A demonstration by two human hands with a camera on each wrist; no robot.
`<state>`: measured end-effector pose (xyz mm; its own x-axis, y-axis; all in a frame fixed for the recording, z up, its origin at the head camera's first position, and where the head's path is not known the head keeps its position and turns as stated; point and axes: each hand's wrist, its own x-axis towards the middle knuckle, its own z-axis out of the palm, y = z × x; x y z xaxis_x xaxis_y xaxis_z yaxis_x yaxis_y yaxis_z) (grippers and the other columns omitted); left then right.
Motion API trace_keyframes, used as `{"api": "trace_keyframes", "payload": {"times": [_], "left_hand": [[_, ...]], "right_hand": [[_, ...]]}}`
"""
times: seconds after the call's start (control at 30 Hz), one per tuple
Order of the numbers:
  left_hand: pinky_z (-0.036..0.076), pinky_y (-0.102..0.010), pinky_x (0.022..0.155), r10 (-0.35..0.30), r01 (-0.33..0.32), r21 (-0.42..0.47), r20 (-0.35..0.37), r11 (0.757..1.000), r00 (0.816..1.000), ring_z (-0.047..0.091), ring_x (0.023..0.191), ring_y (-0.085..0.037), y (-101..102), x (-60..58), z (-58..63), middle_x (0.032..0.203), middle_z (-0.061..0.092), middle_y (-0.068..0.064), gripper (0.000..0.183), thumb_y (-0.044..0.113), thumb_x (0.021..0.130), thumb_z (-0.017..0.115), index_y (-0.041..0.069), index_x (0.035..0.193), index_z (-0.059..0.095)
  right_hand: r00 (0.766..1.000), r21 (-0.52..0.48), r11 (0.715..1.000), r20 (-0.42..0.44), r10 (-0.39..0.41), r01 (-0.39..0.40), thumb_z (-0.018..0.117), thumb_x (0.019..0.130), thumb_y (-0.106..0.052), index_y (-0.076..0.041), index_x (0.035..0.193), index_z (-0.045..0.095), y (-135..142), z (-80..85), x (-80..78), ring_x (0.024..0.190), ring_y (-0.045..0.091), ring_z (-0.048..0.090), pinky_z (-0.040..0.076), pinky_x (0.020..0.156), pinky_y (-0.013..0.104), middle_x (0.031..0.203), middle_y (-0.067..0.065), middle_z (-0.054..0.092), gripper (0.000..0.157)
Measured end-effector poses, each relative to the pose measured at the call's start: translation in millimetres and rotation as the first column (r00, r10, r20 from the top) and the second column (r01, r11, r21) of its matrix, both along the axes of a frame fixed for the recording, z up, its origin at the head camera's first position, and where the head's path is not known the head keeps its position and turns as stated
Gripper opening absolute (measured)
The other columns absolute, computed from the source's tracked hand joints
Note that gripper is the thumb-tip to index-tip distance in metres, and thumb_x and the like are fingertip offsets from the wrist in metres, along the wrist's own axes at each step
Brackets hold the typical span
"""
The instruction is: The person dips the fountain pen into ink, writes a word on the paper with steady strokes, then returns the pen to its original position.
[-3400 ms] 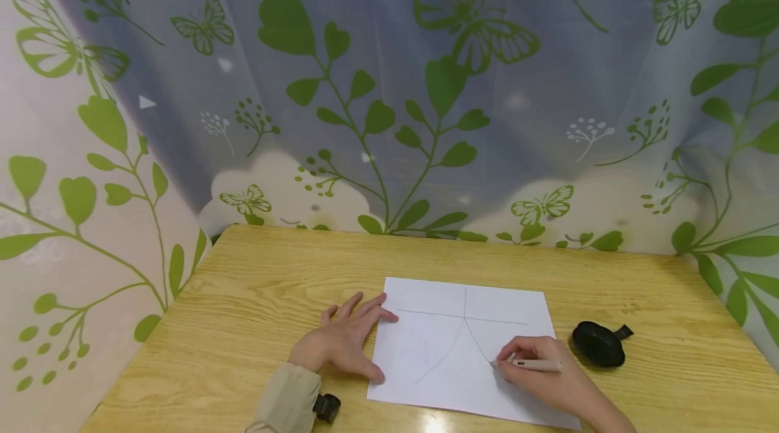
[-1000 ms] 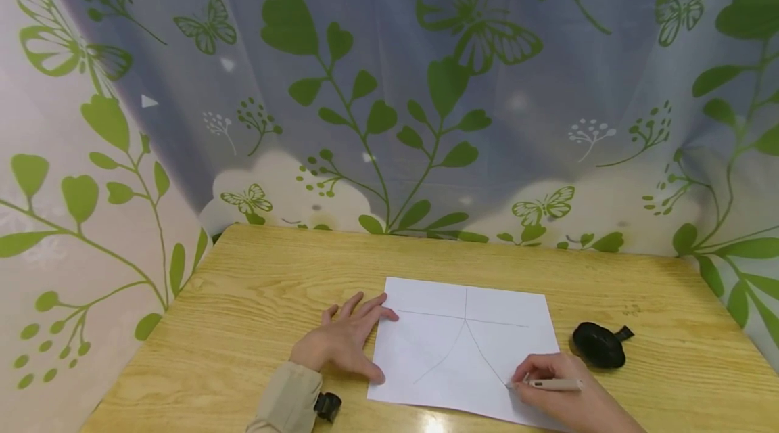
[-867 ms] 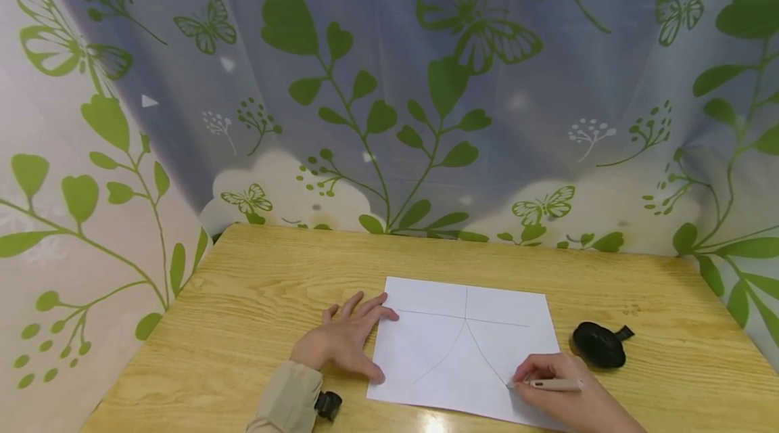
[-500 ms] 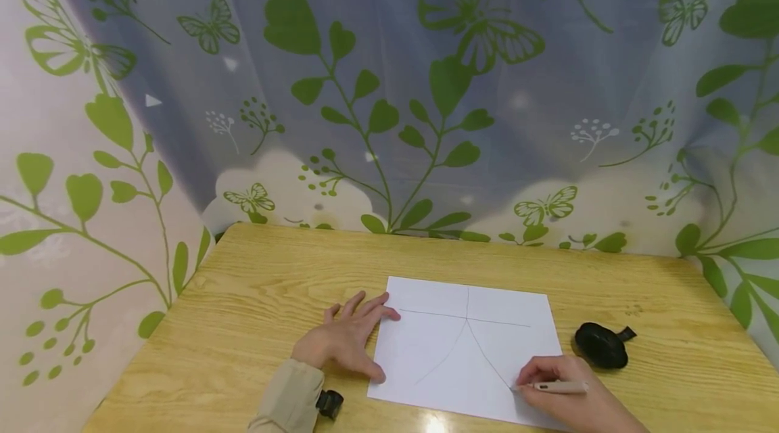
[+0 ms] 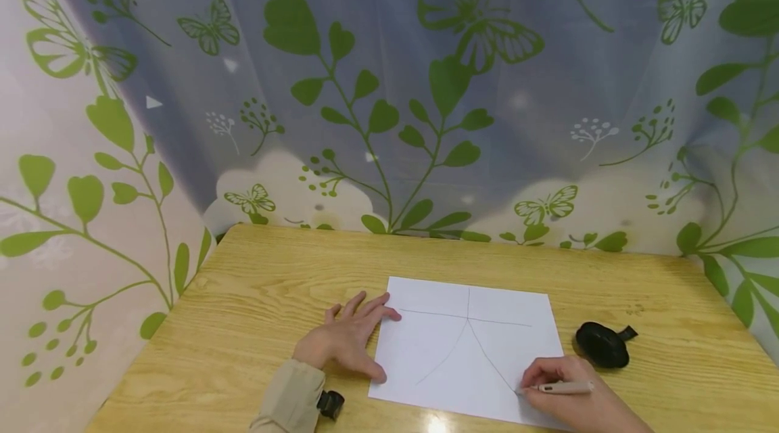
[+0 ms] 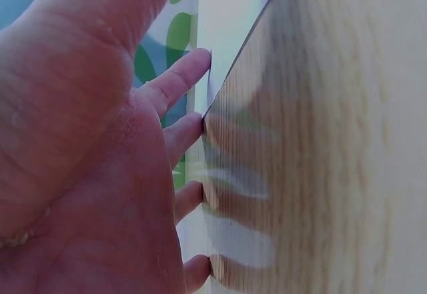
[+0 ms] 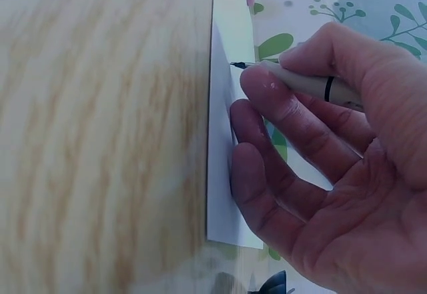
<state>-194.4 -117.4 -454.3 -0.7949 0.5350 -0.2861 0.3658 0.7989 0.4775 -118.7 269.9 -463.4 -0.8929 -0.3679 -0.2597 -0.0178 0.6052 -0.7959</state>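
A white sheet of paper (image 5: 426, 365) lies on the wooden table, bearing thin dark lines: a short vertical, a long horizontal crossing it, and two curves spreading downward from their junction. At its left edge my left hand (image 5: 345, 340) rests with fingers spread, index finger and thumb on the paper. The left wrist view shows those fingertips (image 6: 200, 61) touching down along the paper's edge. Over the lower right part, my right hand (image 5: 569, 385) pinches a light beige pen (image 7: 303, 82) between thumb and index finger. Its dark tip meets the lower end of the right curve.
On the table (image 5: 274, 264), right of the paper, sits a black dish-like object (image 5: 601, 345) with a short tab. A small black piece (image 5: 331, 404) is beside the left sleeve (image 5: 289, 396). A curtain (image 5: 377, 95) printed with green leaves and butterflies hangs behind the table.
My right hand has moved down and to the right with the pen, and the right curve has grown longer behind its tip. The left hand has stayed in place on the paper.
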Motion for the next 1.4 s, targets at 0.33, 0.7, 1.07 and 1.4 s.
{"api": "trace_keyframes", "payload": {"times": [0.33, 0.7, 1.07, 1.4], "left_hand": [[0.012, -0.079, 0.114, 0.009, -0.009, -0.004, -0.001, 1.0, 1.0, 0.008, 0.159, -0.04, 1, 1.1, -1.0, 0.174, 0.014, 0.005, 0.088, 0.047, 0.071, 0.09, 0.035, 0.144, 0.043], [0.013, -0.079, 0.114, 0.004, -0.004, 0.005, -0.016, 1.0, 1.0, 0.009, 0.159, -0.042, 0, 2.0, -3.4, 0.173, 0.015, 0.004, 0.088, 0.05, 0.07, 0.09, 0.034, 0.143, 0.044], [0.011, -0.08, 0.114, 0.002, -0.002, 0.013, -0.017, 1.0, 1.0, 0.008, 0.159, -0.043, 0, 1.8, -3.1, 0.173, 0.015, 0.003, 0.088, 0.049, 0.07, 0.09, 0.034, 0.143, 0.043], [0.01, -0.08, 0.114, 0.002, -0.002, 0.01, -0.013, 1.0, 1.0, 0.007, 0.159, -0.042, -1, -0.3, -6.6, 0.174, 0.015, 0.003, 0.088, 0.051, 0.069, 0.09, 0.036, 0.143, 0.043]], "right_hand": [[1.0, -0.022, 0.999, -0.001, -0.025, 0.025, 0.07, 0.096, -0.022, -0.007, 0.102, 0.071, 5, -0.5, -0.3, 0.076, 0.002, 0.054, 0.046, 0.065, 0.021, 0.095, 0.003, 0.071, 0.017], [0.973, -0.051, 0.979, -0.105, -0.203, 0.199, 0.068, 0.099, -0.03, -0.007, 0.115, 0.07, 15, 5.7, 6.8, 0.088, 0.0, 0.06, 0.053, 0.071, 0.022, 0.114, 0.006, 0.072, 0.028], [0.921, -0.065, 0.928, -0.109, -0.373, 0.368, 0.068, 0.099, -0.035, -0.009, 0.118, 0.07, 24, 11.5, 12.1, 0.081, 0.01, 0.068, 0.056, 0.07, 0.024, 0.107, 0.004, 0.075, 0.032], [0.905, -0.168, 0.915, -0.164, -0.394, 0.367, 0.074, 0.095, -0.018, -0.013, 0.157, 0.04, 36, 5.0, 12.9, 0.089, 0.003, 0.07, 0.06, 0.07, 0.025, 0.128, -0.037, 0.055, 0.071]]}}
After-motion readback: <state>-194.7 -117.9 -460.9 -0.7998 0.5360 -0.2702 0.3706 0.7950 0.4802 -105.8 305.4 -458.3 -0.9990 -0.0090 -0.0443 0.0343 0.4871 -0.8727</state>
